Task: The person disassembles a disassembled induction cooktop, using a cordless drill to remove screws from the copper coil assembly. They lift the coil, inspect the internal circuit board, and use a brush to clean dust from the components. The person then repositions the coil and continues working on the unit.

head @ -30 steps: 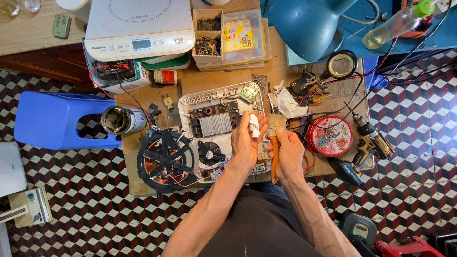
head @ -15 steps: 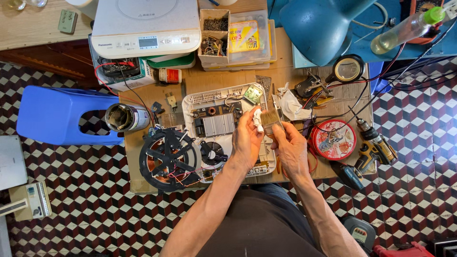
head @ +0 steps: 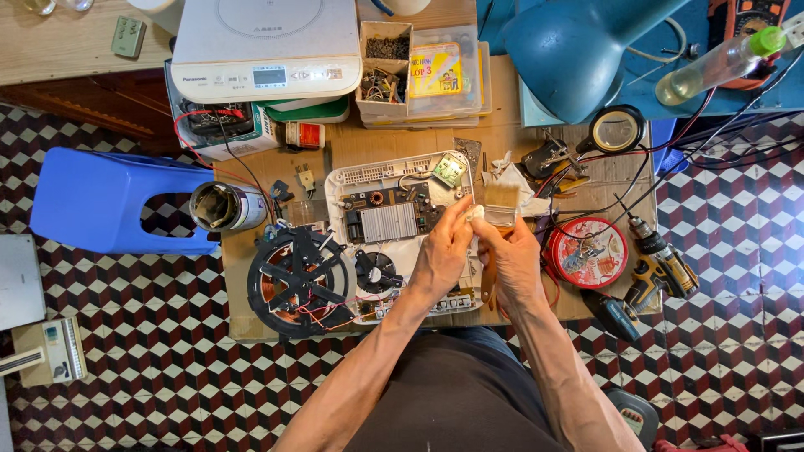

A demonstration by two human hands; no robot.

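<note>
The left hand (head: 440, 251) and right hand (head: 515, 259) met just above the right edge of the opened cooker (head: 394, 230). The right hand was closed round a brush (head: 501, 201), its wooden handle running down under the palm and its pale bristles pointing away from the body. The left hand pinched something small and white, perhaps a cloth or the bristle ends; which could not be told. The step in hand looked like working on the brush itself over the cooker, cleaning or tidying the bristles, rather than sweeping the board. A next move would likely call for the left fingers to let go and the brush to tip down toward the heatsink (head: 387, 222) and fan (head: 374, 269).

Left of the hands, the black coil (head: 293, 280) lay flipped off the case, its red wires trailing to the board. A metal can (head: 222, 207) stood beyond it, by a blue stool (head: 100, 201). To the right sat a red tin (head: 589, 251) and a drill (head: 657, 264). Farther off were a parts box (head: 419, 71), a white cooktop (head: 266, 42) and a blue lamp (head: 578, 50).

Against the frame of a second before, the brush had turned: its orange handle then hung plainly below the right hand, and the bristles were hidden. The hands had also drawn closer together, while the bench things stayed put.
</note>
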